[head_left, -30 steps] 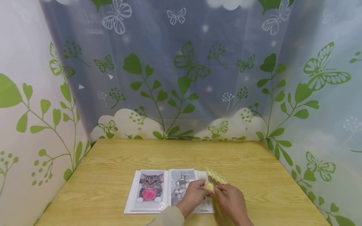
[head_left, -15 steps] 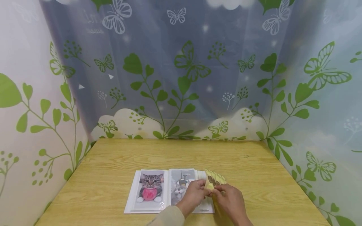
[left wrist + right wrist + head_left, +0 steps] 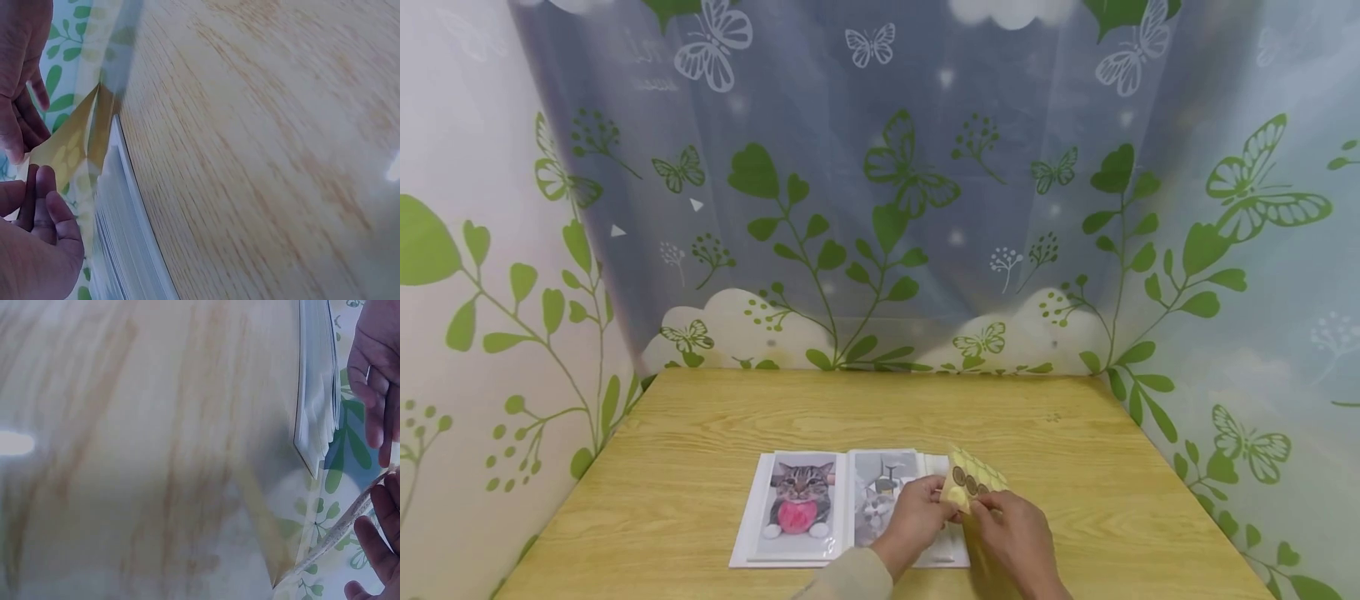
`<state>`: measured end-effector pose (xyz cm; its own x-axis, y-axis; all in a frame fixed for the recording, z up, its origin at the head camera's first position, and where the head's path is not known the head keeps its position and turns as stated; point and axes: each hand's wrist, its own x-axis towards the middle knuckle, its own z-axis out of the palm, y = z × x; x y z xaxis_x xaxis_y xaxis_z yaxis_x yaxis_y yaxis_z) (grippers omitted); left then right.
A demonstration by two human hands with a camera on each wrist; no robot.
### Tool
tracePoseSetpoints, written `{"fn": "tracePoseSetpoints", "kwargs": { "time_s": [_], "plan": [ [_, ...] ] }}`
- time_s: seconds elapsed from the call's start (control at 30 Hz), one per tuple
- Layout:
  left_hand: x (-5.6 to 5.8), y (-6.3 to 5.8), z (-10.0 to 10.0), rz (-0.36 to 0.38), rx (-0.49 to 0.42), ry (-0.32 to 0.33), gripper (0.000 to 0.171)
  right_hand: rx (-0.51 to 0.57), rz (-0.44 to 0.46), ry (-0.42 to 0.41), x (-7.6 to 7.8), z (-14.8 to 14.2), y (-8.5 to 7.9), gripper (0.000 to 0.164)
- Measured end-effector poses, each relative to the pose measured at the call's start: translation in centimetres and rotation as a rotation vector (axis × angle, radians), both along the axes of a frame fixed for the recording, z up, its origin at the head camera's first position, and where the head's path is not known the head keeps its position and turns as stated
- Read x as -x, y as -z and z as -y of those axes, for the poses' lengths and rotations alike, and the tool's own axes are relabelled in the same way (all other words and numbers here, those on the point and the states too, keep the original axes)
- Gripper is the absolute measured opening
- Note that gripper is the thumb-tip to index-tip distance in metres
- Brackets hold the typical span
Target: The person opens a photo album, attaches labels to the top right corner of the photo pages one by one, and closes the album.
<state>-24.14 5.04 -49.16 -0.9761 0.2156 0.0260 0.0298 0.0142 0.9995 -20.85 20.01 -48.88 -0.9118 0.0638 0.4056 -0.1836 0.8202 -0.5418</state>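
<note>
Above the right-hand side of the open white photo album, in the head view, you pinch a thin yellow sheet with brown and pale rounds at its near edge: your left hand has the corner closer to the album, your right hand the part farther from it. Fingers and thumbs are closed to a pinch, but your knuckles hide the contact. Your left hand and beige sleeve cover part of the album's grey cat photo.

From the left wrist, the album's page edges stand beside the tilted sheet; both hands are cut off.

From the right wrist, the sheet is a narrow band past the album's corner, hard to make out; both hands are cropped, their grip unclear.
</note>
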Motion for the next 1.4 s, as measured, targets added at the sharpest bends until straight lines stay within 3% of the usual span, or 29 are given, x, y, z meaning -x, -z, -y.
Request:
{"fn": "tracePoseSetpoints", "kwargs": {
  "time_s": [0.2, 0.5, 0.87, 1.0, 1.23, 1.4],
  "plan": [
    [0.0, 0.3, 0.3, -0.022, -0.004, -0.009, 0.020, -0.039, -0.030, -0.002, 0.1, -0.2, 0.2, 0.006],
    [0.0, 0.2, 0.5, -0.024, 0.038, -0.085, 0.017, -0.074, -0.052, 0.026, 0.1, -0.7, 0.7, 0.004],
    [0.0, 0.5, 0.3, -0.046, 0.101, -0.167, 0.017, 0.033, 0.108, 0.111, 0.2, -2.2, 0.0, 0.013],
    [0.0, 0.4, 0.3, -0.050, 0.111, -0.189, 0.016, 0.065, 0.125, 0.135, 0.3, -2.7, -0.4, 0.016],
    [-0.1, 0.6, 0.2, -0.043, 0.119, -0.153, 0.017, 0.088, 0.157, 0.149, 0.3, -3.2, -0.8, 0.020],
    [-0.1, 0.6, 0.1, -0.117, 0.211, -0.097, 0.019, 0.097, 0.155, 0.148, 0.4, -3.2, -0.7, 0.019]
  ]
}}
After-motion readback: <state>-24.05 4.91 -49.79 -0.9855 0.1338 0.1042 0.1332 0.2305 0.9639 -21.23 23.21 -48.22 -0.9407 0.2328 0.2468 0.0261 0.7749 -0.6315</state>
